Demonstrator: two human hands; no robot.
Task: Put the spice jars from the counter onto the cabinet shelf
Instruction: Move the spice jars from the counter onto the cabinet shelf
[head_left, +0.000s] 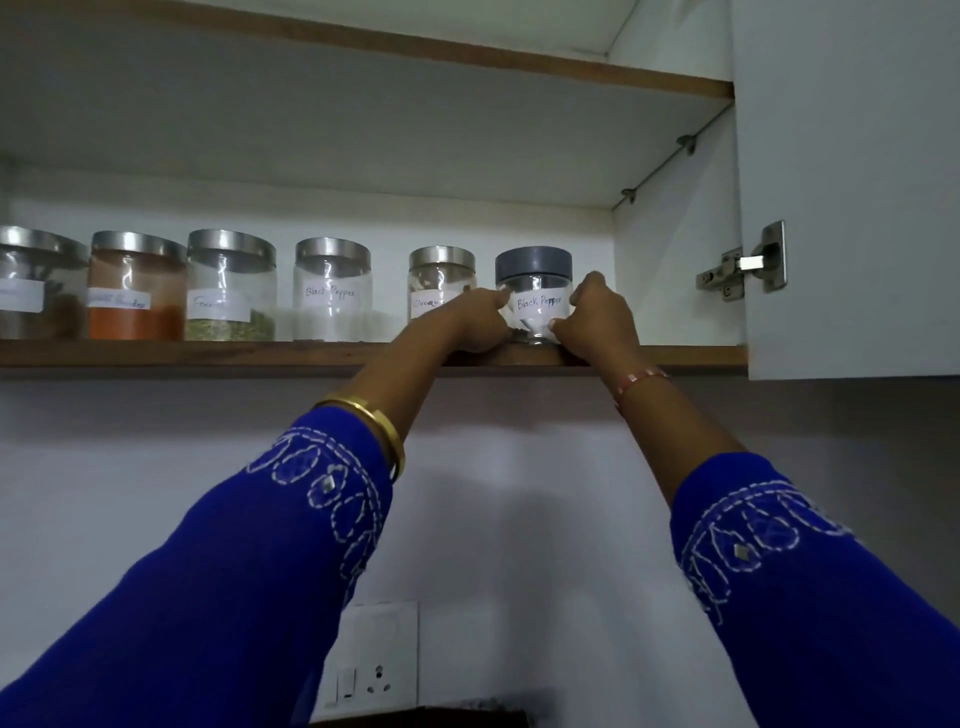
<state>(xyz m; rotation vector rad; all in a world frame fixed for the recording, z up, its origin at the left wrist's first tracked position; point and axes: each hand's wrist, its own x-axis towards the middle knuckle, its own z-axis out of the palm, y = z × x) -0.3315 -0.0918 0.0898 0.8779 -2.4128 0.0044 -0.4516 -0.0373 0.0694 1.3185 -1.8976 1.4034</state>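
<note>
A clear jar with a grey lid and a "Black Pepper" label (535, 291) stands at the right end of the cabinet shelf (208, 353). My left hand (480, 322) grips its left side and my right hand (597, 322) grips its right side. To its left stands a row of steel-lidded jars: a cinnamon jar (436, 283), a second black pepper jar (332, 291), a fennel jar (231, 286), a red powder jar (136, 288) and a dark jar (36, 286) cut off by the frame edge. The counter is out of sight.
The open cabinet door (852, 197) hangs at the right with a metal hinge (748, 262). An upper shelf board (519, 65) sits above the jars. A wall socket and switch plate (371, 660) is below, between my sleeves.
</note>
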